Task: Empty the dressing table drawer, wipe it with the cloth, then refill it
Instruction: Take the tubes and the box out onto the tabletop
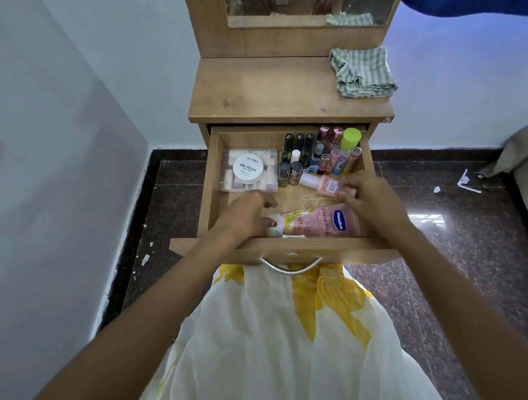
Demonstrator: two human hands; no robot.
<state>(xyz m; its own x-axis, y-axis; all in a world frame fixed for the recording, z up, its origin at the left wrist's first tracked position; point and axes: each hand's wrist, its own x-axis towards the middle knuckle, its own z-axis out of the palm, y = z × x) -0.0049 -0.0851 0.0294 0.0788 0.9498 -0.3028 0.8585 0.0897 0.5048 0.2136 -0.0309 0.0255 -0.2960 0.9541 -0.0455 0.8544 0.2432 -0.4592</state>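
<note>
Both hands are in the open drawer. The left hand grasps the lotion tube by its cap at the drawer's front. The right hand pinches a small pink bottle mid-drawer. The striped cloth lies on the worktop beyond the drawer.

One head-worn wide view, forward and steeply down, close over the open drawer
</note>
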